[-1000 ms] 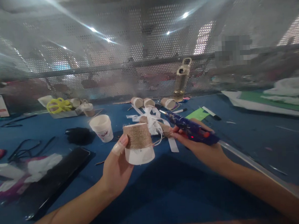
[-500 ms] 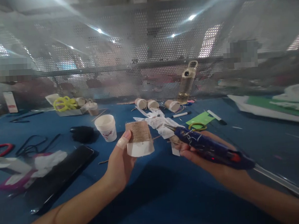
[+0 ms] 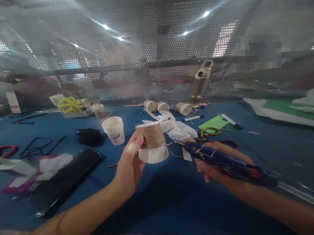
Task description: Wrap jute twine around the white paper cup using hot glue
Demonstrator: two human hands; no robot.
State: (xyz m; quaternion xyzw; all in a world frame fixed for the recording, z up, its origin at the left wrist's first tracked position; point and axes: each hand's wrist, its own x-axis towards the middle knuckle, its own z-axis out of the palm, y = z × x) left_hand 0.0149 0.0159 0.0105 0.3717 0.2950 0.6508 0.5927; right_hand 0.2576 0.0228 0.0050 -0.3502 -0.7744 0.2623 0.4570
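Note:
My left hand is closed round a paper cup, held upside down above the blue table. Brown twine is wound round the cup's upper part, while its lower band shows white. A loose twine end trails off the cup's right side. My right hand grips a dark blue hot glue gun, its metal nozzle pointing left toward the cup but apart from it. Behind the nozzle lies crumpled white plastic. A stack of white paper cups stands left of the held cup.
Several twine-wrapped cups lie at the back near a bottle. Yellow-handled scissors and green paper are at right. On the left are a black case, a black bundle and red-handled scissors. A perforated metal screen rises behind.
The glue gun has tilted a little, and its nozzle now sits lower beside the cup's trailing twine. The view has shifted slightly, so most things appear a bit further right.

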